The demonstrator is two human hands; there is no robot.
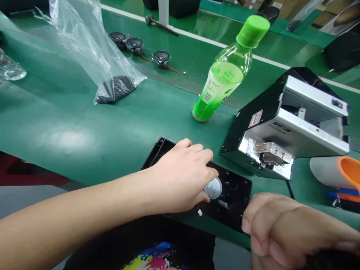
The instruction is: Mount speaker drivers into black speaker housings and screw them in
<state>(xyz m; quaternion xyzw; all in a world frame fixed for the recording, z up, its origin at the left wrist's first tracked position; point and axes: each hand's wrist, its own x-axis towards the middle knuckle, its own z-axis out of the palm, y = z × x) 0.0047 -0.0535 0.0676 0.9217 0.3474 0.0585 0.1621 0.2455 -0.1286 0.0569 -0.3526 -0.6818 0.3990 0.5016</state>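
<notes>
A black plastic panel [233, 210], probably a speaker housing, lies at the table's front edge. Curled over its middle is my left hand [185, 176], thumb and forefinger at a silver round speaker back [214, 188] set in the panel. A thin red wire with a white connector [200, 212] comes out below that hand. My right hand [277, 225] is closed in a fist by the panel's right end; whatever it grips is hidden by the fingers.
Behind the panel stands a green-capped bottle [222, 78]. A metal screw feeder [281, 131] is at the right, near an orange-rimmed cup [332, 170]. Farther back are a plastic bag of small black parts [118, 88] and loose speakers [161, 59].
</notes>
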